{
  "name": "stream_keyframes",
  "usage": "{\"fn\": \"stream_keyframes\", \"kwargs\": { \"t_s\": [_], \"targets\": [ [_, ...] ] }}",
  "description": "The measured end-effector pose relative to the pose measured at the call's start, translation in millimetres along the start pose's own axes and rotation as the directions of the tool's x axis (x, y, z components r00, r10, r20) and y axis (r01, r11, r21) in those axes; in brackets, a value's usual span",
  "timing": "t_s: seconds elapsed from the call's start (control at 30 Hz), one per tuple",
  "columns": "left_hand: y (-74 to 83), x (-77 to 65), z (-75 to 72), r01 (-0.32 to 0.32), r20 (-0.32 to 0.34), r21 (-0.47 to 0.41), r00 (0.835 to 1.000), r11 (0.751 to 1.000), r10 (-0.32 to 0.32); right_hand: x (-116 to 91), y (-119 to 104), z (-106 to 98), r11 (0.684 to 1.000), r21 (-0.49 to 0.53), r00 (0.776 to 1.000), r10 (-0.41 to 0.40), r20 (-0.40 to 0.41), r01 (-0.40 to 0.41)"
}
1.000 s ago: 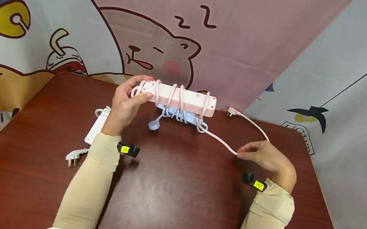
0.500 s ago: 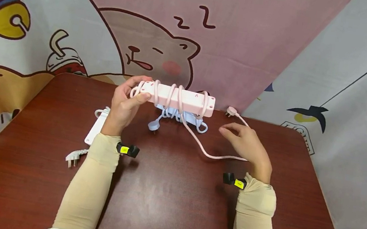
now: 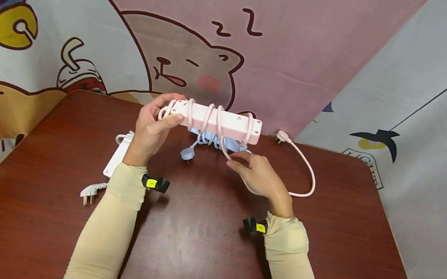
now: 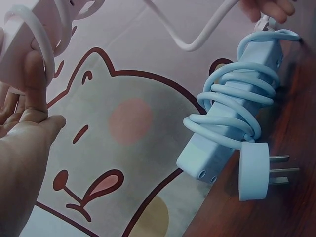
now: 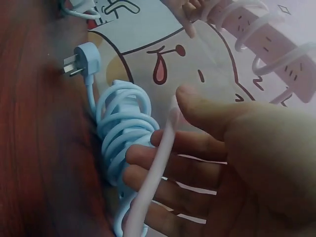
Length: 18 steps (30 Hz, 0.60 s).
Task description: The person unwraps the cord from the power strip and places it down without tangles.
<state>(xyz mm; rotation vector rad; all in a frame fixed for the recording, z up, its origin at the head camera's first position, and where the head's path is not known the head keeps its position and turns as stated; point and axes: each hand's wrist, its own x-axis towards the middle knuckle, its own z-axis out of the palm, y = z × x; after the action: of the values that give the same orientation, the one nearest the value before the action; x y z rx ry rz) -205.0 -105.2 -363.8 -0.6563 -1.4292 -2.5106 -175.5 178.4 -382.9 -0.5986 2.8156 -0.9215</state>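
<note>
A pink power strip (image 3: 225, 122) with its cord wound around it in several loops is held up by my left hand (image 3: 154, 124), which grips its left end. Loose pink cord (image 5: 153, 180) runs from the strip between the thumb and fingers of my right hand (image 3: 259, 174), which holds it just below the strip. From there the cord curves right across the table to a pink plug (image 3: 281, 136) near the back edge. In the left wrist view, the left thumb and fingers stand at the wound strip (image 4: 17, 49).
A blue power strip (image 4: 232, 103) wrapped in its own cord lies behind the pink one, its plug (image 3: 187, 153) beside it. To the left, a white power strip (image 3: 117, 157) and its plug (image 3: 91, 191) rest on the dark wooden table (image 3: 193, 247). A printed cloth (image 3: 301, 51) hangs behind.
My right hand has let go of the cord farther right, moved left and taken hold of it close under the strip. The cord's slack now rests on the table. My left hand stays put.
</note>
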Motion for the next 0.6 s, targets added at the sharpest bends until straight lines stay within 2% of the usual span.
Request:
{"fn": "stream_keyframes", "kwargs": {
  "t_s": [0.23,0.33,0.47,0.6],
  "targets": [
    [1.3,0.0,0.0,-0.001,0.000,-0.003,1.000,1.000,0.001,0.8,3.8,1.8,0.998,-0.018,0.998,-0.057,-0.002,0.057],
    [1.8,0.0,-0.4,0.000,0.002,-0.007,1.000,1.000,0.000,0.9,6.8,1.2,0.997,0.006,0.997,-0.073,0.006,0.073],
    [2.7,0.3,-2.1,0.003,0.007,-0.012,1.000,1.000,-0.003,1.5,13.3,1.1,0.986,0.163,0.998,-0.040,0.047,0.032],
    [3.7,0.5,-5.0,0.017,0.022,-0.002,1.000,1.000,-0.017,2.8,20.1,2.2,0.944,0.329,0.996,-0.009,0.086,-0.020]
  ]
}}
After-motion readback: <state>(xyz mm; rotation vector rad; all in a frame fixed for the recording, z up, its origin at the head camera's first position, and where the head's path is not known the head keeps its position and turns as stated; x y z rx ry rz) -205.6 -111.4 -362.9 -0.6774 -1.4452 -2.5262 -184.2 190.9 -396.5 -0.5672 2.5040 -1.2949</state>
